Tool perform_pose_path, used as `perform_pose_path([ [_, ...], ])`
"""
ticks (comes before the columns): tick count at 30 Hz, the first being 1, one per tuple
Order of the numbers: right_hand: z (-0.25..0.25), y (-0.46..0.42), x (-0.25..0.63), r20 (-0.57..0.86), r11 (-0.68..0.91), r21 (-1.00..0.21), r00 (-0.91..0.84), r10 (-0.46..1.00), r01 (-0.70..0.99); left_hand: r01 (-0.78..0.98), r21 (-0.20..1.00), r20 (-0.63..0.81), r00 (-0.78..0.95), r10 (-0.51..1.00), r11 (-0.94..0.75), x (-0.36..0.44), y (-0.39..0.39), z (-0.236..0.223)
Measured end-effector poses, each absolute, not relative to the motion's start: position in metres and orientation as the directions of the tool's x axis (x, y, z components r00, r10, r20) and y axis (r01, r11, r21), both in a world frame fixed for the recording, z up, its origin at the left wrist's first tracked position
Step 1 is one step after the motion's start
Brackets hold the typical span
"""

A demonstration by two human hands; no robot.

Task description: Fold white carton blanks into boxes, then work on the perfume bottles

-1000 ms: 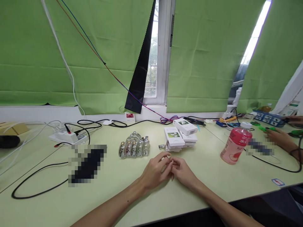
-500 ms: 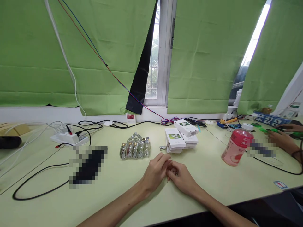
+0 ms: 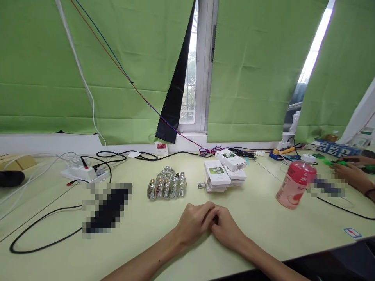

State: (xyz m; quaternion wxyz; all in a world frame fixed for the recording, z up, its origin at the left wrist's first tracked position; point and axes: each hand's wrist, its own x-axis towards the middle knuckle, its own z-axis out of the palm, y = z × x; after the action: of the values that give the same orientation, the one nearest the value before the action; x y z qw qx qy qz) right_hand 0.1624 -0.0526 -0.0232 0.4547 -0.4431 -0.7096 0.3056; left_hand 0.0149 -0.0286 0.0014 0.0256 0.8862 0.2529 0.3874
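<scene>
My left hand point(image 3: 195, 219) and my right hand point(image 3: 227, 228) rest together on the table, fingers folded against each other. The left fingers lie over the right ones and hide most of them. Both hands are closed, and no object shows between them. Beyond them, a bit to the right, lies a stack of flat white boxes point(image 3: 217, 173) with a green flower picture. A small silver cylinder point(image 3: 201, 185) lies by its left side. Farther left stand several small clear, shiny bottle-like pieces point(image 3: 166, 188), packed closely; their exact kind is unclear.
A pink drink bottle point(image 3: 297, 181) with a white cap stands at right. Another person's hands point(image 3: 350, 169) are at the far right beside green pieces. A pixelated dark object point(image 3: 109, 207), a power strip point(image 3: 83, 171) and loose cables occupy the left. Green blinds point(image 3: 249, 70) hang behind.
My hands have folded closer together and slid slightly toward me, the left fingers now covering the right. The view has shifted slightly. The boxes and clear pieces stay in place.
</scene>
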Motion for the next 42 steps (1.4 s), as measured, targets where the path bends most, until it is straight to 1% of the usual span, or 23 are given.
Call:
perform_pose_path([
  [3,-0.026,-0.052,0.161,0.396,0.445,-0.841,-0.210,0.894,0.307,0.424,0.140,0.698,0.599,0.393,-0.895,0.015,-0.032,0.005],
  [6,-0.027,-0.053,0.158,0.382,0.439,-0.834,-0.224,0.896,0.333,0.394,0.019,0.716,0.636,0.287,-0.919,0.016,-0.037,0.009],
  [7,-0.027,-0.053,0.157,0.370,0.430,-0.835,-0.226,0.901,0.344,0.381,0.002,0.708,0.653,0.271,-0.925,0.017,-0.038,0.010],
  [8,-0.027,-0.053,0.155,0.361,0.420,-0.838,-0.223,0.906,0.348,0.365,0.013,0.695,0.667,0.270,-0.931,0.018,-0.039,0.011],
  [9,-0.026,-0.054,0.154,0.353,0.411,-0.844,-0.221,0.909,0.343,0.359,0.056,0.677,0.672,0.300,-0.932,0.020,-0.041,0.012],
  [12,-0.024,-0.055,0.151,0.364,0.420,-0.852,-0.223,0.904,0.313,0.324,0.390,0.585,0.636,0.504,-0.862,0.025,-0.043,0.018],
  [13,-0.024,-0.055,0.150,0.376,0.433,-0.843,-0.225,0.899,0.320,0.316,0.472,0.546,0.628,0.554,-0.823,0.027,-0.043,0.021],
  [15,-0.025,-0.054,0.150,0.403,0.463,-0.815,-0.233,0.885,0.350,0.337,0.586,0.455,0.615,0.644,-0.737,0.028,-0.042,0.026],
  [17,-0.027,-0.052,0.149,0.423,0.481,-0.794,-0.231,0.876,0.371,0.361,0.631,0.387,0.621,0.682,-0.687,0.025,-0.040,0.033],
  [18,-0.028,-0.051,0.148,0.426,0.485,-0.792,-0.233,0.874,0.371,0.365,0.625,0.376,0.634,0.676,-0.690,0.022,-0.039,0.036],
  [20,-0.028,-0.049,0.145,0.423,0.480,-0.795,-0.229,0.877,0.370,0.361,0.570,0.391,0.672,0.629,-0.739,0.012,-0.035,0.043],
  [21,-0.028,-0.048,0.143,0.417,0.471,-0.797,-0.219,0.882,0.378,0.380,0.536,0.420,0.655,0.629,-0.754,0.005,-0.032,0.047],
  [23,-0.028,-0.046,0.138,0.404,0.441,-0.799,-0.176,0.897,0.409,0.445,0.470,0.518,0.560,0.647,-0.762,-0.012,-0.023,0.056],
  [25,-0.028,-0.041,0.132,0.389,0.413,-0.814,-0.144,0.910,0.409,0.530,0.389,0.658,0.412,0.630,-0.753,-0.034,-0.010,0.066],
  [26,-0.029,-0.038,0.129,0.386,0.403,-0.826,-0.124,0.914,0.395,0.576,0.382,0.708,0.321,0.629,-0.723,-0.045,-0.002,0.071],
  [28,-0.029,-0.030,0.122,0.378,0.384,-0.852,-0.089,0.922,0.355,0.644,0.434,0.768,0.101,0.633,-0.630,-0.070,0.016,0.077],
  [29,-0.028,-0.026,0.119,0.368,0.368,-0.865,-0.068,0.927,0.341,0.667,0.482,0.761,0.001,0.648,-0.568,-0.083,0.025,0.078],
  [30,-0.027,-0.021,0.116,0.356,0.353,-0.873,-0.055,0.933,0.336,0.669,0.546,0.730,-0.086,0.677,-0.504,-0.095,0.033,0.078],
  [32,-0.024,-0.011,0.110,0.313,0.312,-0.889,-0.054,0.948,0.334,0.604,0.700,0.598,-0.204,0.775,-0.381,-0.115,0.049,0.071],
  [34,-0.020,-0.003,0.104,0.271,0.274,-0.908,-0.055,0.961,0.316,0.450,0.835,0.453,-0.236,0.860,-0.316,-0.130,0.062,0.060],
  [36,-0.016,0.006,0.097,0.217,0.220,-0.931,-0.043,0.975,0.290,0.264,0.930,0.317,-0.218,0.923,-0.257,-0.137,0.073,0.047],
  [39,-0.015,0.015,0.087,0.200,0.186,-0.961,0.049,0.979,0.203,0.070,0.989,0.144,-0.184,0.972,-0.133,-0.139,0.087,0.032],
  [42,-0.013,0.023,0.078,0.187,0.177,-0.978,0.088,0.978,0.114,-0.105,0.994,0.025,-0.117,0.993,-0.037,-0.137,0.099,0.026],
])
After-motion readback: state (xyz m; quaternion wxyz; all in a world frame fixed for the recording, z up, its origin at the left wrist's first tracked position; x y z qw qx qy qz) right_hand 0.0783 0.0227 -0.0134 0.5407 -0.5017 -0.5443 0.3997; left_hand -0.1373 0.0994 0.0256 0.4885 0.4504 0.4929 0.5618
